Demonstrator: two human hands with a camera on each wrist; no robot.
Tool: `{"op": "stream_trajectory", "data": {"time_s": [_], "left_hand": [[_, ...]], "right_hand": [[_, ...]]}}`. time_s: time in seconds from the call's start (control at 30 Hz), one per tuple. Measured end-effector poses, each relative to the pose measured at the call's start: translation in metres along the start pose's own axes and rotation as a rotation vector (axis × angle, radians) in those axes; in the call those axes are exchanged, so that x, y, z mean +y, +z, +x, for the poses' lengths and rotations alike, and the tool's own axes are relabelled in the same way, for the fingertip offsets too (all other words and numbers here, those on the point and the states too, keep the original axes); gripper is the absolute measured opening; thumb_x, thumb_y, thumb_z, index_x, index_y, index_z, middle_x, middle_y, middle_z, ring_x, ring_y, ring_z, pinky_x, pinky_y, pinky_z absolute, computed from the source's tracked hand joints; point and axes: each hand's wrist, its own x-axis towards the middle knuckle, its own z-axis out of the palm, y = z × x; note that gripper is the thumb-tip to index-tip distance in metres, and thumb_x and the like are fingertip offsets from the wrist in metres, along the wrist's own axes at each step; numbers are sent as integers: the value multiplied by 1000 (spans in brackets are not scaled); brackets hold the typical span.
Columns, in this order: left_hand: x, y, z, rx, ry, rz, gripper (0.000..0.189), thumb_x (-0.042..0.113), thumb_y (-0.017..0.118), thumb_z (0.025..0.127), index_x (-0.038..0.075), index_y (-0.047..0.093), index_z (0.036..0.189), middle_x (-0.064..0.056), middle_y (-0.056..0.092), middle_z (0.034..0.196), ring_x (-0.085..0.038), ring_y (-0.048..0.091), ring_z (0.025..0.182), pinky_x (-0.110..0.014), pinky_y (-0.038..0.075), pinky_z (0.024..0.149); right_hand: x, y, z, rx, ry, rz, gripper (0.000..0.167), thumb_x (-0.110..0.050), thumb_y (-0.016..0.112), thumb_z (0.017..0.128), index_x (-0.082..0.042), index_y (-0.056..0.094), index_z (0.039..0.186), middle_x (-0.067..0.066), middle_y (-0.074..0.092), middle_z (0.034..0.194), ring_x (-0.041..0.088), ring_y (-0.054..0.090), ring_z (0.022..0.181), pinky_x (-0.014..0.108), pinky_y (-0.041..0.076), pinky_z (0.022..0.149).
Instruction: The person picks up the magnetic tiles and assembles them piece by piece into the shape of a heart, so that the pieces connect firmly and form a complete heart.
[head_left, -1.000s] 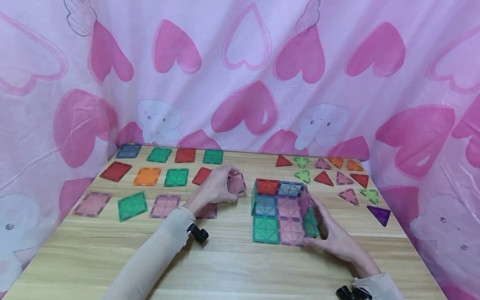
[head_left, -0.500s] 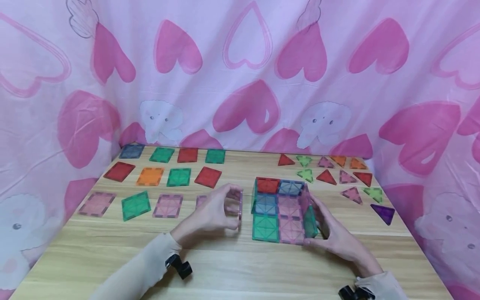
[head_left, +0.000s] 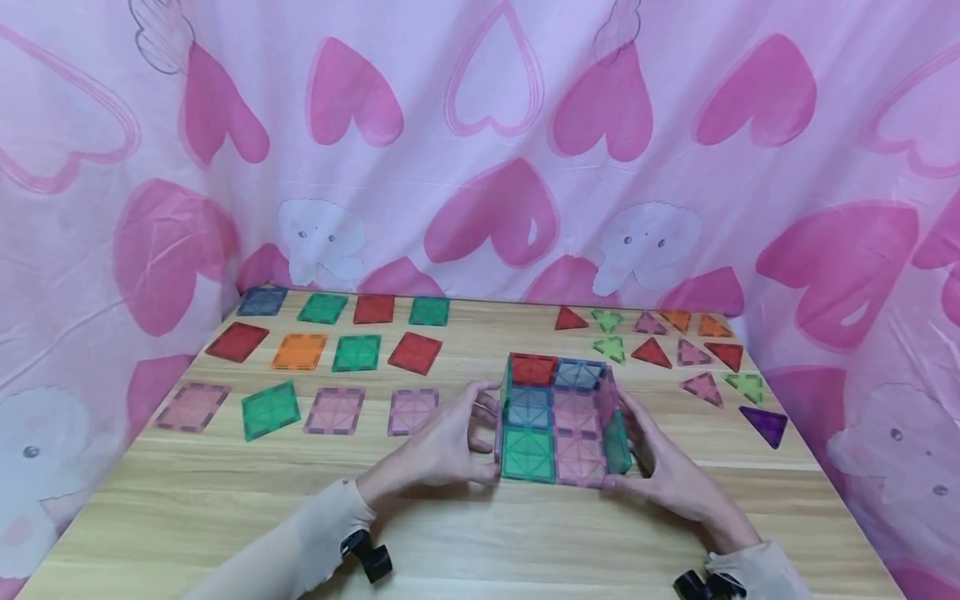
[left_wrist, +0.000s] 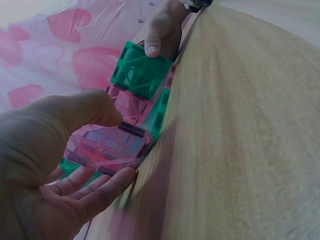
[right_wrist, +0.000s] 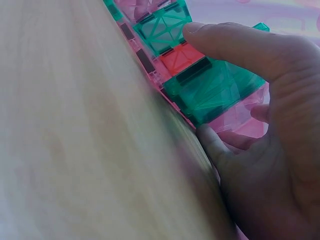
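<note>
A box-like structure of see-through magnetic tiles [head_left: 528, 454] stands on the table, with green and pink squares as floor and upright tiles at back and sides. At its left side my left hand [head_left: 450, 442] holds a pink square magnetic tile [left_wrist: 107, 145] on edge, thumb on one edge and fingers at the opposite one. The tile stands against or very close to the green floor tile; contact is unclear. My right hand [head_left: 675, 475] grips the upright green square magnetic tile [right_wrist: 215, 92] on the right side, thumb near the front corner, fingers partly hidden behind it.
Loose square tiles lie flat in rows at the left, among them an orange square [head_left: 298, 352] and a pink square [head_left: 335, 411]. Several triangle tiles lie at the back right, with a purple triangle [head_left: 763, 425] nearest. A heart-patterned curtain [head_left: 491, 208] hangs behind the table.
My left hand has carried the pink square tile from above the loose tiles toward me, turned it on edge and brought it right to the structure's left side. My right hand has stayed in place.
</note>
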Motion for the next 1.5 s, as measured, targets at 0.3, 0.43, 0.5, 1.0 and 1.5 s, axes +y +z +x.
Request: {"op": "stream_trajectory", "data": {"time_s": [0.3, 0.43, 0.5, 1.0, 1.5], "left_hand": [[-5, 3, 1, 5, -53, -15, 121, -2, 100, 74, 15, 32, 172, -9, 57, 151, -25, 74, 124, -27, 64, 92], [-6, 1, 2, -1, -43, 34, 120, 1, 101, 75, 15, 31, 173, -9, 58, 155, -24, 71, 131, -29, 61, 102], [-5, -4, 2, -29, -35, 75, 120, 3, 101, 77, 15, 30, 174, -9, 56, 158, -26, 68, 136, -34, 60, 107], [-5, -122, -14, -94, -255, 733, 82, 23, 109, 70, 4, 72, 141, -11, 65, 138, -28, 58, 123, -51, 60, 108], [-15, -124, -16, -74, -224, 596, 79, 8, 107, 71, 14, 55, 130, -6, 68, 117, -24, 62, 106, -46, 62, 98]], "right_hand": [[-2, 0, 0, 3, 12, -17, 127, -6, 91, 92, -27, 1, 180, 27, 22, 179, 38, 30, 161, 10, 33, 118], [-1, 0, 0, 8, 16, -14, 128, -6, 92, 91, -27, 2, 180, 26, 22, 179, 30, 34, 161, 10, 34, 118], [-1, 0, 0, 4, 15, -5, 129, -6, 92, 91, -28, 2, 180, 26, 22, 180, 20, 37, 161, 11, 34, 118], [2, -5, 8, -47, 8, 195, 126, 9, 89, 87, -25, 11, 181, 22, 17, 184, 13, 38, 162, 21, 43, 121], [23, -17, 60, 41, -125, 162, 63, -14, 46, 119, -8, 23, 177, 22, 26, 181, 13, 37, 160, 17, 38, 122]]}}
